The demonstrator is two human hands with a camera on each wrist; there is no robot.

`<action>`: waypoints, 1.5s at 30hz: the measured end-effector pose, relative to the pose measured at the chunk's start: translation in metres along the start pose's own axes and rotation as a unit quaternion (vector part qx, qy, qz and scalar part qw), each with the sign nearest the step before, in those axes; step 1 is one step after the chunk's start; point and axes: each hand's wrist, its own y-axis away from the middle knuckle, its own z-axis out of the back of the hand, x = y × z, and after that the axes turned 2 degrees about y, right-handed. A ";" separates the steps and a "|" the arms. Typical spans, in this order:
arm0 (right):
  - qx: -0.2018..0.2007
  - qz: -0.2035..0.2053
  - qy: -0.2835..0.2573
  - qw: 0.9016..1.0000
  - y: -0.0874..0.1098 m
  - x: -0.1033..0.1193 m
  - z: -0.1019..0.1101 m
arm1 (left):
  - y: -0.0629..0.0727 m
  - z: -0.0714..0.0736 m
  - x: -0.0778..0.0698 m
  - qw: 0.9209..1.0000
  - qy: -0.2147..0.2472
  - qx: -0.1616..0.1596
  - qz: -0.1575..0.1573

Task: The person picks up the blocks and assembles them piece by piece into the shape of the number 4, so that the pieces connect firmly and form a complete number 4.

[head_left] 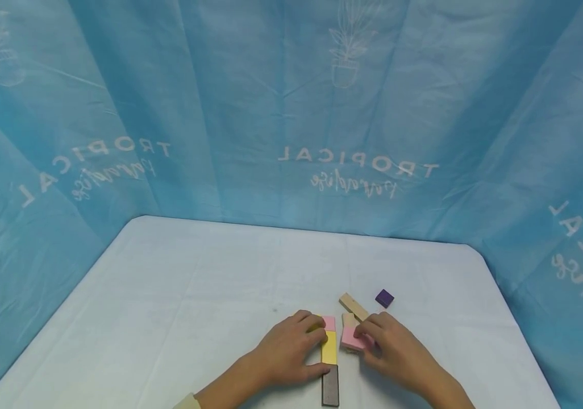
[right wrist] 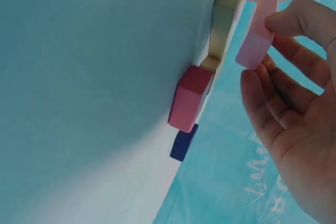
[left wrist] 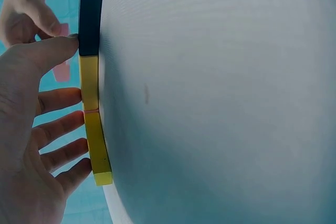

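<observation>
My right hand [head_left: 396, 353] pinches a pink block [right wrist: 258, 38] between thumb and fingers, just above the table. Fingertips and thumb of my left hand [head_left: 288, 347] rest along a straight row of blocks. That row has a dark grey block [head_left: 330, 387] at the near end, then a yellow block [head_left: 329, 347] and a pink block [head_left: 329, 323]. Another yellow block [left wrist: 95, 142] shows farther along the row in the left wrist view. In the right wrist view, a plain wooden block [right wrist: 222, 24] lies close beside the held block, with printed marks on its end.
A slanted wooden block [head_left: 353, 305] lies beyond my right hand, and a small dark purple block [head_left: 384, 298] sits to its right. The right wrist view also shows a deep pink block [right wrist: 190, 98]. Blue curtains [head_left: 250, 113] stand behind the white table [head_left: 209, 272].
</observation>
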 end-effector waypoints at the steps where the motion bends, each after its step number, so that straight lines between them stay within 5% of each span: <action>1: 0.006 -0.001 0.001 1.000 0.001 0.001 0.000 | 0.000 0.000 0.000 1.000 0.001 -0.002 -0.001; 15: 0.105 0.014 -0.059 0.993 0.010 0.006 -0.001 | 0.002 0.000 0.000 1.000 0.004 0.001 0.005; 33: 0.008 0.025 0.013 1.000 0.001 -0.006 -0.013 | 0.002 -0.001 0.000 1.000 -0.004 -0.001 0.010; 45: 0.012 0.024 0.022 0.999 -0.019 -0.015 -0.017 | 0.002 -0.002 0.001 1.000 -0.004 0.003 0.012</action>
